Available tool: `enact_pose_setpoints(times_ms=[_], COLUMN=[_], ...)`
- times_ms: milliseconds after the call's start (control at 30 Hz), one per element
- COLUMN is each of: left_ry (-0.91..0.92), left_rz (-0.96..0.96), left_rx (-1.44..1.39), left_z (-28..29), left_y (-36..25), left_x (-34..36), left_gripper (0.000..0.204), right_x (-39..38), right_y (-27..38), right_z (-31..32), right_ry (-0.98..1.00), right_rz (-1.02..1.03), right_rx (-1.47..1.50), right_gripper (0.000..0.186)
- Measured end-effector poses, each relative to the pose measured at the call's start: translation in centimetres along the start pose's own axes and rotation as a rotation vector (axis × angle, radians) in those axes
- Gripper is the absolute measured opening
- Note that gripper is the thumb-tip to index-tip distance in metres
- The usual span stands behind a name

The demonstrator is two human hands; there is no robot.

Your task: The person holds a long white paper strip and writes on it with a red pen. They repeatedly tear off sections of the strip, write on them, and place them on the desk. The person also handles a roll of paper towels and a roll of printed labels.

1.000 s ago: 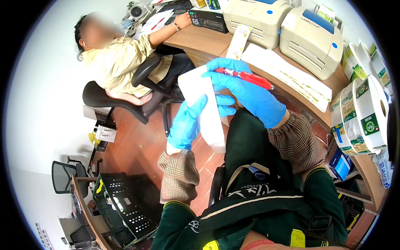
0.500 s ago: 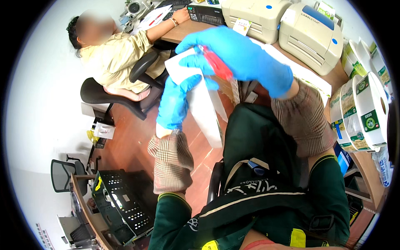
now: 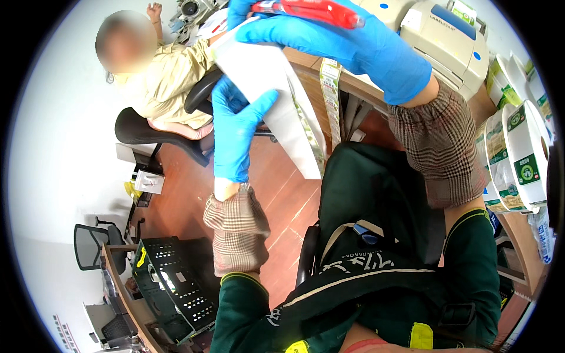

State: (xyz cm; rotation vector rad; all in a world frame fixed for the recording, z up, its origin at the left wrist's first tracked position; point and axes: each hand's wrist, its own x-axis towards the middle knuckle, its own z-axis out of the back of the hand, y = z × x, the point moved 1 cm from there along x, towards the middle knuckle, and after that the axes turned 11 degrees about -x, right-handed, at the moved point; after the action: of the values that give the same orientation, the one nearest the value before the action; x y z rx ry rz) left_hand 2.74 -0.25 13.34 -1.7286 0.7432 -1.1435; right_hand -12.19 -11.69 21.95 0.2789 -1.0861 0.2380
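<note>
My left hand (image 3: pixel 234 132), in a blue glove, pinches the left edge of a long strip of labels (image 3: pixel 253 67). Its thumb lies on the blank white face, and the other fingers are partly hidden behind. The strip is folded in layers and slants down toward my knees, with green print showing on an inner layer. At its upper end my right hand (image 3: pixel 347 44), also gloved in blue, grips the strip and carries a red pen (image 3: pixel 318 12) across its back. That hand's fingertips run close to the top edge of the picture.
Another strip of printed labels (image 3: pixel 331 100) hangs over the desk edge. A beige label printer (image 3: pixel 444 44) and large label rolls (image 3: pixel 515 147) are at right. Another person (image 3: pixel 170 85) sits in a black chair (image 3: pixel 141 129) at upper left. A dark perforated metal case (image 3: pixel 176 288) stands lower left.
My right hand has risen with the pen and the strip's upper end. My left hand's grip has loosened and shifted slightly left. The other person's hand has left the desk and is raised.
</note>
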Motion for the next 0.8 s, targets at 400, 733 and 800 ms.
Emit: enact_pose_setpoints(times_ms=[400,733,800], left_ry=[0.116,-0.148,-0.192], left_rz=[0.173,0.040,0.063], left_rx=[-0.462,-0.205,-0.205], left_z=[0.9,14.8,21.1], left_y=[-5.2,-7.7,-8.7], left_x=[3.5,9.2,8.1], left_gripper=[0.048,0.053,0.052], right_x=[-7.4,-14.7,-14.5], right_y=[0.0,3.5,4.8], right_z=[-6.3,-4.9,-4.0], right_ry=[-0.064,0.375,0.467], right_rz=[-0.720,-1.276,-1.357], right_rx=[0.743,0.905,0.962], right_gripper=[0.031,0.043,0.043])
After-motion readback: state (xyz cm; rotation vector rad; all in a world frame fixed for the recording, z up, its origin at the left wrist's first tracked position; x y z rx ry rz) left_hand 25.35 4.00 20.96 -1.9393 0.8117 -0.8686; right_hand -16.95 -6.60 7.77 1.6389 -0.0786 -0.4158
